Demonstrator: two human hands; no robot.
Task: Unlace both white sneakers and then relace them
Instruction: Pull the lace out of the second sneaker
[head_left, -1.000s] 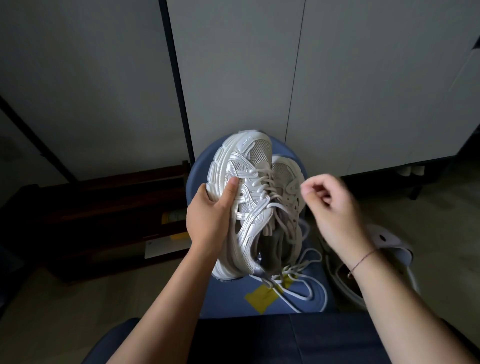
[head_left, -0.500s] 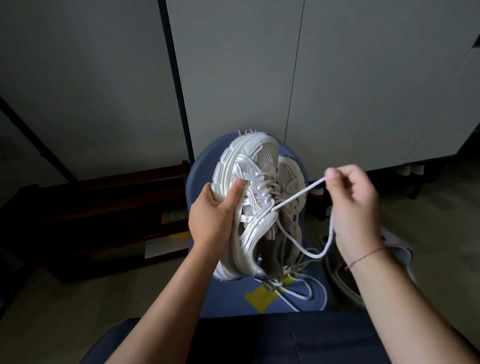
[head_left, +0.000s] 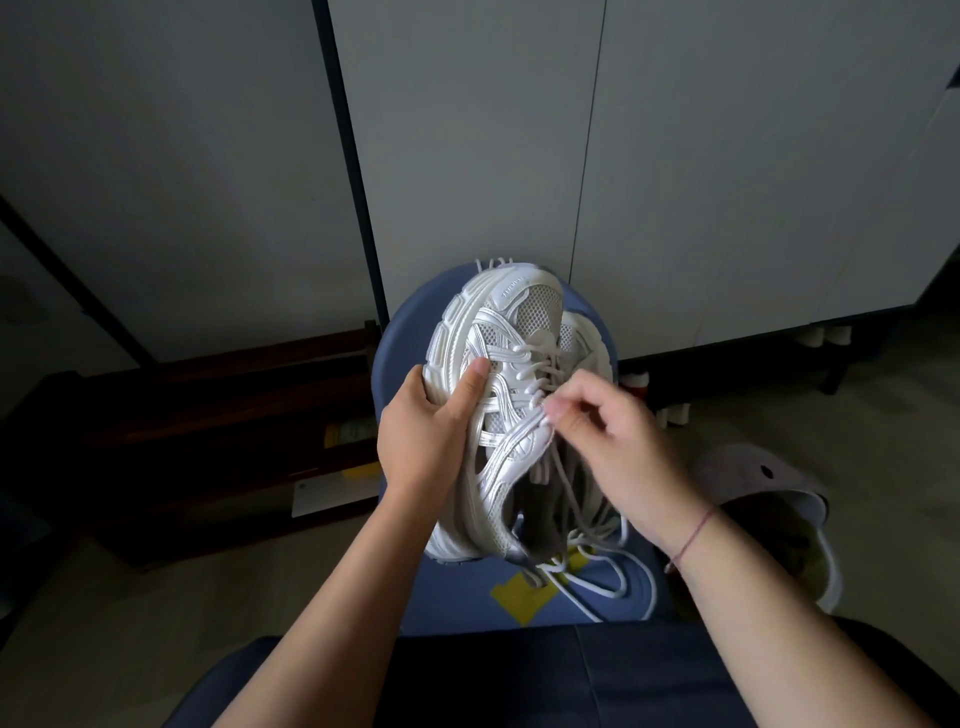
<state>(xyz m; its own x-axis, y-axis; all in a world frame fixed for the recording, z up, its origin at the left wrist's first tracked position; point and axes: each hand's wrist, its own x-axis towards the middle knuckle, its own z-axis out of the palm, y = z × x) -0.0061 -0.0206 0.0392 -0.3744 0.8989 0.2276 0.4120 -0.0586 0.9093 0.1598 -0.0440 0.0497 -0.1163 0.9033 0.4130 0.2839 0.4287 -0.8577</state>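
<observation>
The left hand clamps the white sneaker upright on the blue stool; the right hand pinches the lace at an eyelet, and should draw each crossing out gently, without jerking

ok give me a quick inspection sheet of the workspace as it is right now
surface: round blue stool seat, a yellow patch near its front edge
job's things: white sneaker held on its side, a second sneaker behind it; loose laces trail onto the seat
clutter: a pale clog on the floor to the right
hands: left hand grips the sneaker's sole side; right hand pinches at the lacing
cables: nothing seen
surroundings: grey cabinet doors behind, dark low shelf to the left
</observation>
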